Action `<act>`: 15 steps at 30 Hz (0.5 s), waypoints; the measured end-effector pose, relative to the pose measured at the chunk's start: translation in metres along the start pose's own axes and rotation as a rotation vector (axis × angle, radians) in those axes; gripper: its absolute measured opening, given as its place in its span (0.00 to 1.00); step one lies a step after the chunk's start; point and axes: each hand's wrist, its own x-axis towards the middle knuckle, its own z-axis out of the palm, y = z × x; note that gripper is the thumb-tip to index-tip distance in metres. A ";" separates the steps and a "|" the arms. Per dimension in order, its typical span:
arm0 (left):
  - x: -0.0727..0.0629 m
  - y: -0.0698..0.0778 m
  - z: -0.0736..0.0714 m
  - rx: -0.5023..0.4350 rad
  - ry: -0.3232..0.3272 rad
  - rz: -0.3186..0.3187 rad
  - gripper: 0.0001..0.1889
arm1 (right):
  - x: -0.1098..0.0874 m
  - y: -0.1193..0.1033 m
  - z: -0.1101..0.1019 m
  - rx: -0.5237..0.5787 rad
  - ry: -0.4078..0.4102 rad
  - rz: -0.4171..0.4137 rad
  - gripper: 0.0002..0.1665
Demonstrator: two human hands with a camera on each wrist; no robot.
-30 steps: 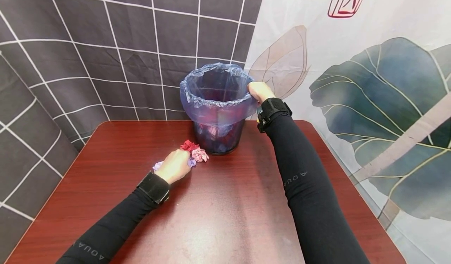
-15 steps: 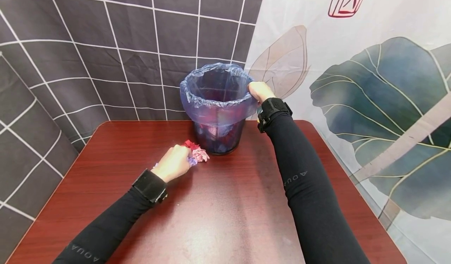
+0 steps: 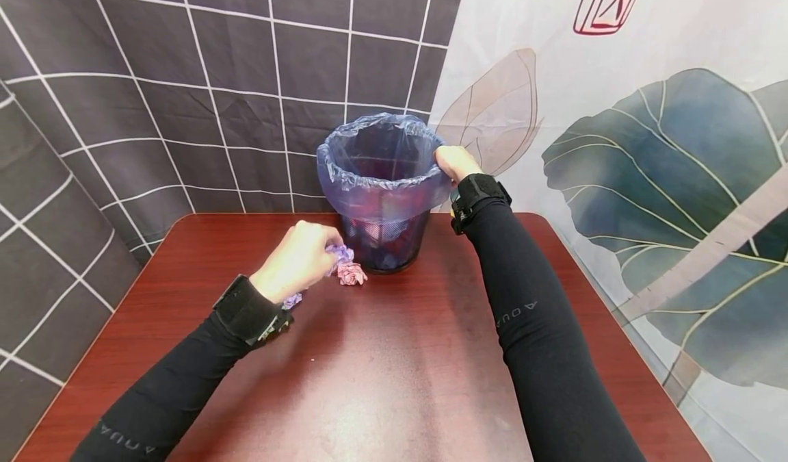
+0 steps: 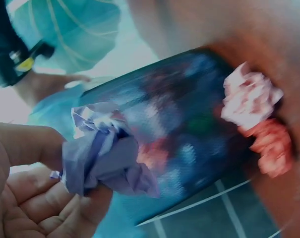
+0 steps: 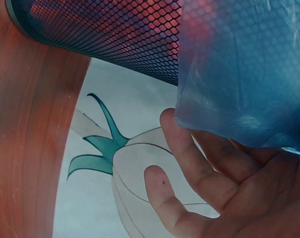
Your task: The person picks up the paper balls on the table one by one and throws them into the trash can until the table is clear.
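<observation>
My left hand (image 3: 300, 257) pinches a crumpled purple paper ball (image 4: 102, 153) between thumb and fingers, raised just above the table, left of the bin. A crumpled pink paper ball (image 3: 351, 274) lies at the bin's foot. Beside it in the left wrist view is a red paper ball (image 4: 273, 148), hidden in the head view. Another purple paper piece (image 3: 293, 301) lies under my left wrist. My right hand (image 3: 457, 161) holds the right rim of the black mesh trash can (image 3: 384, 243), lined with a blue plastic bag (image 3: 382, 198); its thumb is hidden.
The trash can stands at the back of the reddish-brown table (image 3: 382, 366), with coloured paper showing through its mesh. Close behind hangs a dark grid-patterned cloth (image 3: 234, 92). A white cloth with leaf prints (image 3: 665, 161) hangs at the right.
My left hand has lifted off the table with the purple paper ball, uncovering another purple piece near the wrist. The right hand stays on the rim.
</observation>
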 end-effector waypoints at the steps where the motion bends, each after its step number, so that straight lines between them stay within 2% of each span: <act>1: 0.003 0.002 -0.005 -0.006 0.020 0.010 0.07 | 0.000 0.000 0.000 -0.001 0.001 -0.002 0.26; 4: 0.011 0.009 -0.021 -0.004 0.107 0.052 0.08 | -0.001 0.000 0.001 0.010 -0.001 0.007 0.26; 11: 0.033 0.030 -0.049 -0.029 0.373 0.143 0.12 | 0.000 0.001 0.001 0.049 0.003 0.043 0.29; 13: 0.042 0.034 -0.054 -0.045 0.420 0.155 0.13 | 0.000 0.001 0.001 0.053 0.003 0.055 0.30; 15: 0.051 0.036 -0.058 -0.056 0.436 0.145 0.13 | 0.000 0.000 0.001 0.054 -0.002 0.058 0.30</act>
